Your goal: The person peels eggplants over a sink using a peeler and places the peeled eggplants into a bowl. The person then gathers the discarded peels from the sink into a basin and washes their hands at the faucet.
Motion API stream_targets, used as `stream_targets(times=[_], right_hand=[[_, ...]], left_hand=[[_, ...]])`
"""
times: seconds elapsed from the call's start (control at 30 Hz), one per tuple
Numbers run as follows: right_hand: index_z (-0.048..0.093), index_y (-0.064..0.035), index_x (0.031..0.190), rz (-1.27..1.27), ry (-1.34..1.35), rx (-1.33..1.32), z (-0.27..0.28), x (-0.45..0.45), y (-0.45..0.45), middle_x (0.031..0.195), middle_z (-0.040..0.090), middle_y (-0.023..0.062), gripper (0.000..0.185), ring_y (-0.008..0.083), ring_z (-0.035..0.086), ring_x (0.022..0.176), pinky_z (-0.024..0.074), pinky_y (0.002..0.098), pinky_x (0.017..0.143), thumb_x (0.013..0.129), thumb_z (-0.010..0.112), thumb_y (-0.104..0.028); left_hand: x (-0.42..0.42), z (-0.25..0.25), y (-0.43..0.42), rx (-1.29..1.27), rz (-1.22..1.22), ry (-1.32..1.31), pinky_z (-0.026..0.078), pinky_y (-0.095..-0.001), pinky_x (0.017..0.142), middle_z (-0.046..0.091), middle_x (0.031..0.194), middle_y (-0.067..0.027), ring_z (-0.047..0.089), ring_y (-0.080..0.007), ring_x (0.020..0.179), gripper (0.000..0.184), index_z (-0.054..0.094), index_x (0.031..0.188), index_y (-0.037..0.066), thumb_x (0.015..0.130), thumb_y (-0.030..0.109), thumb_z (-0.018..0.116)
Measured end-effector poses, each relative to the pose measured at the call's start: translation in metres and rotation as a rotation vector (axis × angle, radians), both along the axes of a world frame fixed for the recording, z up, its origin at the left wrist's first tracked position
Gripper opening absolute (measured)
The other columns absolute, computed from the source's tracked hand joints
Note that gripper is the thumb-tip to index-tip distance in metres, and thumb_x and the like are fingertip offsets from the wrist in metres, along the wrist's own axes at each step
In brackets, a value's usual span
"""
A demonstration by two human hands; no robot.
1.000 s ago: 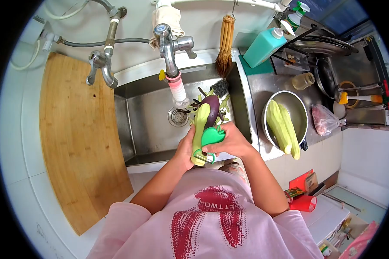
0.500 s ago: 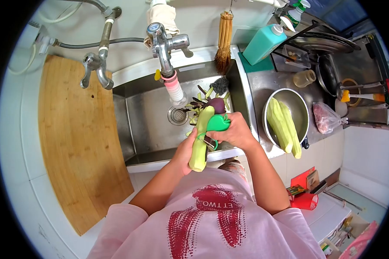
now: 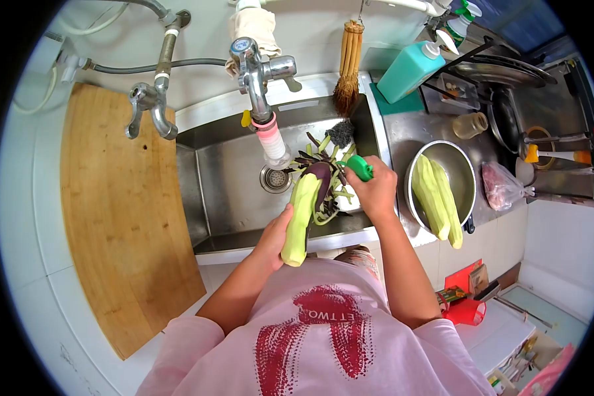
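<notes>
Left hand (image 3: 274, 239) closed round eggplant (image 3: 299, 211); peeled flesh likely slick, firm; best gripped near the bare end. Right hand (image 3: 375, 187) curled tight on green peeler (image 3: 360, 168).

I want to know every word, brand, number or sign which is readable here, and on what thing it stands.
"ETTWO", on the pink shirt; it may be only part of a word.
Too small or blurred to read: marks on the blue tap cap and the spray bottle.
</notes>
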State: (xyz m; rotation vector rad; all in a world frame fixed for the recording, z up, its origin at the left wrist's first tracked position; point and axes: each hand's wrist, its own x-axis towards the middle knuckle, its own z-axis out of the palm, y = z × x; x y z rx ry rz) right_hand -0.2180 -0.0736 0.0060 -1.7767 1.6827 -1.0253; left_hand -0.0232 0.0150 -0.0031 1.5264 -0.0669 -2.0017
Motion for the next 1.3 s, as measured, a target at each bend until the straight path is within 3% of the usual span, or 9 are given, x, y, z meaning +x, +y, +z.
stream_targets(times=[0.1, 0.2, 0.5, 0.9, 1.03, 1.1, 1.17, 1.27, 1.3], right_hand=[[0.063, 0.0011, 0.078, 0.002, -0.216, 0.221, 0.010, 0.001, 0.004, 0.068, 0.063, 0.0078, 0.016, 0.0150, 0.059, 0.057, 0.0470, 0.0294, 0.054, 0.070, 0.073, -0.009], [0.063, 0.0033, 0.083, 0.222, -0.776, 0.714, 0.023, 0.005, 0.012, 0.073, 0.064, 0.0084, 0.019, 0.0135, 0.060, 0.060, 0.0482, 0.0249, 0.050, 0.069, 0.074, -0.004], [0.065, 0.0023, 0.083, 0.488, -0.815, 0.895, 0.048, 0.026, 0.035, 0.071, 0.064, 0.0049, 0.018, 0.0097, 0.058, 0.059, 0.0471, 0.0236, 0.051, 0.068, 0.074, 0.000], [0.065, 0.0023, 0.080, 0.384, -0.677, 0.736, 0.030, 0.019, 0.029, 0.066, 0.063, 0.0043, 0.011, 0.0085, 0.057, 0.056, 0.0470, 0.0235, 0.049, 0.071, 0.071, -0.002], [0.066, 0.0017, 0.081, 0.287, -0.533, 0.638, 0.020, 0.009, 0.018, 0.062, 0.062, 0.0048, 0.014, 0.0084, 0.058, 0.057, 0.0471, 0.0256, 0.052, 0.069, 0.071, -0.005], [0.065, 0.0043, 0.079, 0.210, -0.328, 0.366, 0.014, 0.006, 0.014, 0.067, 0.063, 0.0040, 0.018, 0.0086, 0.056, 0.058, 0.0475, 0.0256, 0.054, 0.069, 0.074, -0.007], [0.064, 0.0036, 0.079, 0.129, -0.249, 0.345, 0.012, 0.005, 0.012, 0.066, 0.063, 0.0067, 0.022, 0.0110, 0.057, 0.058, 0.0472, 0.0278, 0.055, 0.067, 0.076, -0.011], [0.065, -0.0014, 0.077, 0.081, -0.149, 0.156, 0.011, 0.011, 0.016, 0.074, 0.062, 0.0136, 0.015, 0.0310, 0.059, 0.064, 0.0480, 0.0350, 0.061, 0.067, 0.072, -0.010], [0.065, -0.0014, 0.077, 0.082, -0.148, 0.156, 0.008, 0.011, 0.017, 0.074, 0.062, 0.0136, 0.015, 0.0310, 0.059, 0.064, 0.0480, 0.0350, 0.061, 0.067, 0.072, -0.010]], left_hand=[[0.005, 0.003, -0.002, -0.027, 0.018, 0.122, 0.049, -0.0314, 0.049, 0.061, 0.084, -0.0085, 0.059, -0.0181, 0.062, 0.047, 0.055, 0.109, 0.007, 0.091, 0.050, 0.044], [0.007, -0.005, -0.007, -0.052, 0.035, 0.202, 0.050, -0.0324, 0.051, 0.062, 0.088, -0.0096, 0.060, -0.0190, 0.063, 0.046, 0.054, 0.112, 0.008, 0.092, 0.048, 0.042], [-0.006, 0.004, -0.012, -0.124, 0.103, 0.407, 0.051, -0.0347, 0.052, 0.062, 0.090, -0.0146, 0.063, -0.0297, 0.069, 0.050, 0.051, 0.116, 0.005, 0.093, 0.047, 0.038], [-0.007, 0.001, -0.001, -0.105, 0.052, 0.268, 0.048, -0.0265, 0.043, 0.061, 0.079, -0.0104, 0.058, -0.0155, 0.052, 0.043, 0.053, 0.108, 0.008, 0.093, 0.047, 0.040], [-0.008, 0.007, 0.003, -0.072, 0.032, 0.254, 0.049, -0.0269, 0.044, 0.060, 0.078, -0.0107, 0.057, -0.0167, 0.051, 0.043, 0.053, 0.109, 0.009, 0.093, 0.047, 0.042], [-0.008, 0.010, 0.004, -0.081, 0.013, 0.245, 0.049, -0.0272, 0.045, 0.061, 0.078, -0.0108, 0.057, -0.0169, 0.051, 0.043, 0.052, 0.110, 0.009, 0.092, 0.047, 0.043], [-0.009, 0.015, 0.003, -0.050, 0.025, 0.233, 0.049, -0.0275, 0.045, 0.061, 0.078, -0.0107, 0.057, -0.0172, 0.051, 0.044, 0.053, 0.109, 0.009, 0.092, 0.048, 0.043], [-0.005, 0.006, 0.001, -0.005, 0.046, 0.204, 0.048, -0.0279, 0.045, 0.061, 0.078, -0.0105, 0.057, -0.0176, 0.052, 0.045, 0.053, 0.109, 0.009, 0.091, 0.049, 0.044], [-0.003, 0.004, 0.000, 0.008, 0.053, 0.189, 0.048, -0.0281, 0.044, 0.061, 0.078, -0.0103, 0.058, -0.0176, 0.052, 0.046, 0.053, 0.109, 0.009, 0.091, 0.050, 0.044]])
